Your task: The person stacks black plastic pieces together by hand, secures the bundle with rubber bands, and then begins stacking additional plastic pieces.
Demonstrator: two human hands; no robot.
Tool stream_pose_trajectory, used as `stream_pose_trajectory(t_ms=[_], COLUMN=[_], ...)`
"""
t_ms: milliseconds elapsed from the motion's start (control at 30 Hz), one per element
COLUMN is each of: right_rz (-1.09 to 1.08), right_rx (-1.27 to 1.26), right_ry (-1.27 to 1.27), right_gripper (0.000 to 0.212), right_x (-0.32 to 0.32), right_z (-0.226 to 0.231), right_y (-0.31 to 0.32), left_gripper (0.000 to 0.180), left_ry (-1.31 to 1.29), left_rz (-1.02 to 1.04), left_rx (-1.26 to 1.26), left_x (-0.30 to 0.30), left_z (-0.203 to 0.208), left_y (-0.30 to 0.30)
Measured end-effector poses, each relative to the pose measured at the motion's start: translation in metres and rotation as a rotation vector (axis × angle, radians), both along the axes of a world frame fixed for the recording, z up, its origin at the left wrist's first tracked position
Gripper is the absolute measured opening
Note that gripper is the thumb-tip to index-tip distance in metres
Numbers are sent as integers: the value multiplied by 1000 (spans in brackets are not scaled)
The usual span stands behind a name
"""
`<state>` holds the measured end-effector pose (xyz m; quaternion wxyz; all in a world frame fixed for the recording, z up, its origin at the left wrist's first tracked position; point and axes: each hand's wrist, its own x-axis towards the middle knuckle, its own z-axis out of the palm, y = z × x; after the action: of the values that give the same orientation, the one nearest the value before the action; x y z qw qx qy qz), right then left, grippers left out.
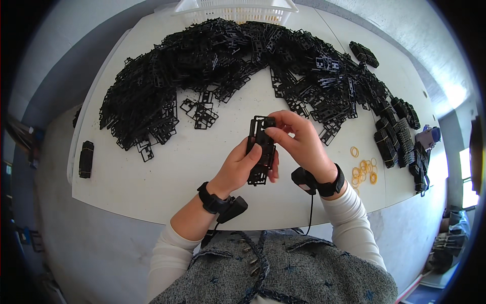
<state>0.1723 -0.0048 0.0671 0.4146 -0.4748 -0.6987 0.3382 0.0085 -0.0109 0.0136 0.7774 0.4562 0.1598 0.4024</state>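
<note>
Hands together, both gripping: the left hand (pixel 234 169) wraps a black stack (pixel 264 158) over the near middle of the worktop (pixel 212 149), thumb across its front; the right hand (pixel 298 139) pinches the stack's far end, thumb and fingers nearly closed. Black frames (pixel 177 71) heap across the far side before a white basket (pixel 234 10). Rubber bands (pixel 373 178) and bundles (pixel 387 143) lie right; grey floor (pixel 55 152) shows left.

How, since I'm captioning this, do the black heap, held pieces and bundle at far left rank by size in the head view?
Black heap
Held pieces, partly covered
Bundle at far left
</note>
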Motion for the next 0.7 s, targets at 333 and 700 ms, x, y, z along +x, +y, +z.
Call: stream_pose_trajectory(t_ms=[333, 700], right_rz=[-45, 9], right_rx=[-341, 169], right_ry=[110, -96], right_gripper=[22, 23], right_x=[-10, -8], right_z=[1, -17], right_y=[-4, 4], left_gripper=[45, 47], left_ry=[30, 5], left_rz=[-7, -2], left_rx=[-141, -105], left_x=[0, -1], left_z=[9, -8], left_y=[0, 3])
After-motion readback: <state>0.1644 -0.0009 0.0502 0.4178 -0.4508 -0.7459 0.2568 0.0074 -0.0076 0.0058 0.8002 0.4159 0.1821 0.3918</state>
